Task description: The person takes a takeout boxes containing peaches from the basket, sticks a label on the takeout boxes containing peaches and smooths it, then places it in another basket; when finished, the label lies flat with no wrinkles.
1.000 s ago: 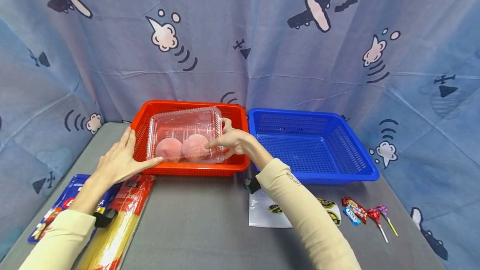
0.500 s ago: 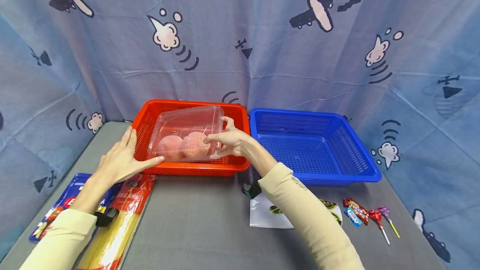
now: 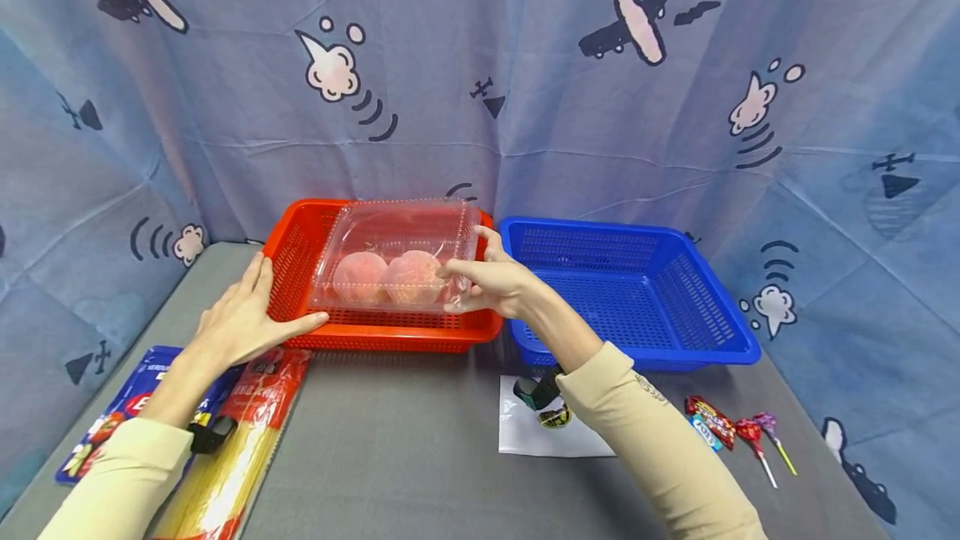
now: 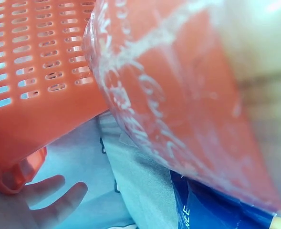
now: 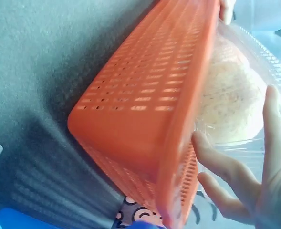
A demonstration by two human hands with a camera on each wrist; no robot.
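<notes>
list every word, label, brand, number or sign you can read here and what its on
"VERDU", apparently part of a word: blue packet, head view
"E" in a red oval: same packet, rest hidden by the arm
"NEE", part of a word: same packet, left wrist view
Too small or blurred to read: lettering on the pasta packet, red candy wrapper, black-and-yellow label and right sleeve

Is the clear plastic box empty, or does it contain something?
Not empty: two round pinkish items show through the clear plastic box, which the right hand grips at one end.
</notes>
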